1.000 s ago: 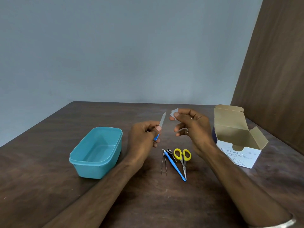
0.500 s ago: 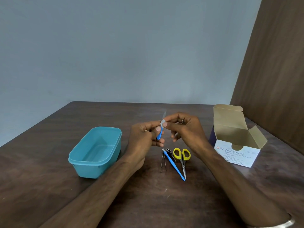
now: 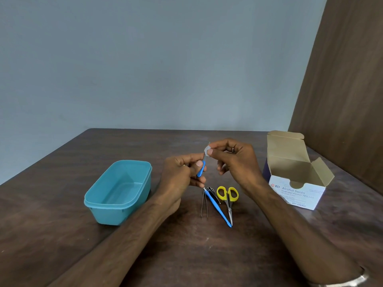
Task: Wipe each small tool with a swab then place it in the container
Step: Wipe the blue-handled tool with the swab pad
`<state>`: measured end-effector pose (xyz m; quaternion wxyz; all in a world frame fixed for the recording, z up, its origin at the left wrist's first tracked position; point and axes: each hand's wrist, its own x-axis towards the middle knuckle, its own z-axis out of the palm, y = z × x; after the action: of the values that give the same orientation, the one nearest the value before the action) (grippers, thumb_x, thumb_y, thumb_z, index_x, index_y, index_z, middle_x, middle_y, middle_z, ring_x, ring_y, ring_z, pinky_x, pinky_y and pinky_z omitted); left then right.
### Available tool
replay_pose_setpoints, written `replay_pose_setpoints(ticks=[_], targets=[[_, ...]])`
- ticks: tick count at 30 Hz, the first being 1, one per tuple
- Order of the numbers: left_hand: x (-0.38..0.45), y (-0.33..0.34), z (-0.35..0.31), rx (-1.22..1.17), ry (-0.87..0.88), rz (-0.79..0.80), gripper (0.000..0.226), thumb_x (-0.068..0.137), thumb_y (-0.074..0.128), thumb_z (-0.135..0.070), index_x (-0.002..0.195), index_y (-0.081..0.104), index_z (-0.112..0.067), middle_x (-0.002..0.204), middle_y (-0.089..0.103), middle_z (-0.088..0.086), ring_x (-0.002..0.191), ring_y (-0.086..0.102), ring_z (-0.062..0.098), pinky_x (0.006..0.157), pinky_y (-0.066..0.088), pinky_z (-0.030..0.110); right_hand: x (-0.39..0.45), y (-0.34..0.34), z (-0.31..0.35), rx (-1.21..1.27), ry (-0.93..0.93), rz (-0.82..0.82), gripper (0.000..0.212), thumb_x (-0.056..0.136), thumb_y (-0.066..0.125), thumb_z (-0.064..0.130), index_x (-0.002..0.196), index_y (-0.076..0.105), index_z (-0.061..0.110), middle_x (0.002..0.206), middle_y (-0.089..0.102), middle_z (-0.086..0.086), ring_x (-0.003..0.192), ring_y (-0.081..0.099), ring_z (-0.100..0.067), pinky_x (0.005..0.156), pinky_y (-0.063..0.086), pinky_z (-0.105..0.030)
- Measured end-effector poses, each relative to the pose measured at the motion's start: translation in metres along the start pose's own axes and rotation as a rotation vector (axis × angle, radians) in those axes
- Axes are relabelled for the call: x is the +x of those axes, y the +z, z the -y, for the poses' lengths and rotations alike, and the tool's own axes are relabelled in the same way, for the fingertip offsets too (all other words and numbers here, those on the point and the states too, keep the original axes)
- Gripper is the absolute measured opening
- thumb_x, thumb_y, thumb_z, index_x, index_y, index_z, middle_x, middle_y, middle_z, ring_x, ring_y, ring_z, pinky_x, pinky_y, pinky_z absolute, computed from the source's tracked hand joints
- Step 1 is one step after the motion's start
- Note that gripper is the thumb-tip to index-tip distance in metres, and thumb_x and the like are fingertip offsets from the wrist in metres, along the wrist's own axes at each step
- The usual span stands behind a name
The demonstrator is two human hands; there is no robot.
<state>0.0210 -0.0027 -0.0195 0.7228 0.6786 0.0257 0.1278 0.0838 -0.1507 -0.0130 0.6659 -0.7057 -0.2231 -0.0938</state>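
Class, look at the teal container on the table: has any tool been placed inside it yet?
No. The teal container shows only its bare floor, with no tool inside.

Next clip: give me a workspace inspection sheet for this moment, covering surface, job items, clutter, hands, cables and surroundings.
Surface: dark wooden table, no spills seen.
Job's things: blue-handled tool held up over the table, its metal end wrapped in the swab; teal container open, nothing seen inside; tweezers, blue probe and yellow scissors lie together near the front; a dark tool partly hidden beside them.
Clutter: open alcohol swab box on the right.
Hands: left hand grips the tool's handle; right hand pinches the swab.
Cables: nothing seen.
Surroundings: grey wall behind, wooden panel on the right.
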Motion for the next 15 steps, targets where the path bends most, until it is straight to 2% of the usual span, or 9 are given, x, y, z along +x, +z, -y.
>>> replay_pose_setpoints(ticks=[6, 12, 15], targets=[[0.0013, -0.0010, 0.0014, 0.017, -0.019, 0.045, 0.024, 0.093, 0.059, -0.002, 0.112, 0.070, -0.010, 0.080, 0.072, 0.008, 0.053, 0.063, 0.015, 0.048, 0.054, 0.025, 0.0023, -0.0032, 0.0011, 0.052, 0.019, -0.063, 0.007, 0.084, 0.077, 0.010, 0.090, 0.077, 0.014, 0.082, 0.075, -0.003, 0.051, 0.056, -0.017, 0.047, 0.049, -0.031], [0.0012, -0.0007, 0.0019, 0.029, -0.043, 0.065, 0.024, 0.093, 0.059, 0.000, 0.112, 0.070, -0.010, 0.085, 0.072, 0.010, 0.054, 0.063, 0.015, 0.051, 0.055, 0.027, 0.0028, -0.0078, 0.0012, 0.111, 0.060, -0.046, 0.014, 0.086, 0.074, 0.008, 0.099, 0.074, 0.005, 0.092, 0.077, -0.008, 0.057, 0.064, -0.020, 0.049, 0.051, -0.031], [0.0022, -0.0009, 0.0033, 0.046, -0.049, 0.098, 0.025, 0.095, 0.056, -0.003, 0.114, 0.071, -0.010, 0.090, 0.072, 0.011, 0.059, 0.063, 0.017, 0.057, 0.056, 0.031, 0.0030, -0.0085, 0.0001, 0.124, 0.066, -0.061, 0.015, 0.085, 0.075, 0.007, 0.099, 0.074, 0.003, 0.092, 0.077, -0.010, 0.059, 0.064, -0.019, 0.050, 0.051, -0.032]])
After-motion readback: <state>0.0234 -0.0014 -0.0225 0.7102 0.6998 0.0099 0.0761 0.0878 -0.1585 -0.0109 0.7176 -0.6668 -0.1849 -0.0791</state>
